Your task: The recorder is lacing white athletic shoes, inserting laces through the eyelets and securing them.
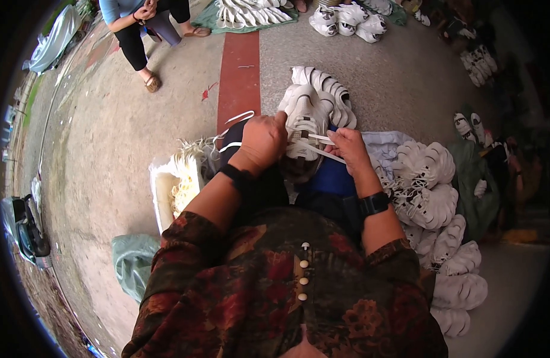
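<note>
A white sneaker (305,126) lies in front of me between my knees, its toe pointing away. White shoelaces (318,149) run from its eyelets to my right hand (350,149), whose thumb and fingers pinch them at the shoe's right side. My left hand (264,141) is closed in a fist against the shoe's left side. A loose lace (238,118) trails out to the left of that fist, so it appears gripped there; the fingertips are hidden. Just beyond the sneaker, a row of nested white shoes (329,89) curves to the right.
At my left stands a white box (161,200) of loose laces, with a green sack (134,262) nearer me. Piled white sneakers (430,197) line my right. A seated person (146,30) is at far left; more shoes (251,15) lie on a green sheet ahead.
</note>
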`<state>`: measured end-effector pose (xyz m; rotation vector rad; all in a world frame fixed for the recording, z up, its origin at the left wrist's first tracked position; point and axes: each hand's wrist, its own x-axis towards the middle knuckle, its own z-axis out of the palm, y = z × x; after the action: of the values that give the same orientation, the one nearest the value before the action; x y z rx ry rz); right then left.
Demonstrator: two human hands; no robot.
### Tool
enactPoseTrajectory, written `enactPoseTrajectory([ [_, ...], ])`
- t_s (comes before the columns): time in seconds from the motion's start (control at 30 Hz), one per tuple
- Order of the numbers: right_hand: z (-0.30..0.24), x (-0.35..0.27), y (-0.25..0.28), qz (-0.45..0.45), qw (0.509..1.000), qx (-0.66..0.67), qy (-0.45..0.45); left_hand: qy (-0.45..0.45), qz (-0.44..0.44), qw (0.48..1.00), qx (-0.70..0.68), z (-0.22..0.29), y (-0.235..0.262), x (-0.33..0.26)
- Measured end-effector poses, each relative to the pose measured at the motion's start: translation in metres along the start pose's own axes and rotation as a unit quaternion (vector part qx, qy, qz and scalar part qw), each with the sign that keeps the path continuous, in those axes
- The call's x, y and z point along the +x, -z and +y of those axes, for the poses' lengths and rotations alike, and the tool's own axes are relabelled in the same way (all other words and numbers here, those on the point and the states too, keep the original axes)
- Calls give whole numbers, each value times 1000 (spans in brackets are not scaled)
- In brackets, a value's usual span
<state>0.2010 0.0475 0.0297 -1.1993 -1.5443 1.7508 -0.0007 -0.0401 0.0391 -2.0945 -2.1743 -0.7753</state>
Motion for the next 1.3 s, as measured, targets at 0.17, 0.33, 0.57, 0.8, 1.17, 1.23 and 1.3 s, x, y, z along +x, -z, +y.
enactPoseTrajectory([
  [0.17,-4,-12,-2,-109,992,-63,27,122,9,991,-63,1,-13,7],
  [0.33,-7,-16,-1,-158,977,-133,61,53,45,947,-314,-9,-26,-9],
  [0.57,-6,-15,1,-160,968,-180,63,248,-75,733,-629,-11,-11,-13],
  [0.8,-1,-16,1,-137,972,-160,106,133,-131,949,-253,-2,-3,-7],
  [1.17,-2,-1,0,-19,972,233,-27,12,-180,906,-383,-21,-1,-12],
  [1.23,-2,-1,-2,-11,970,239,-35,19,-184,882,-434,-23,-5,-14],
  [1.3,-3,0,-2,-4,969,243,-43,72,-130,835,-530,-20,-7,-15],
])
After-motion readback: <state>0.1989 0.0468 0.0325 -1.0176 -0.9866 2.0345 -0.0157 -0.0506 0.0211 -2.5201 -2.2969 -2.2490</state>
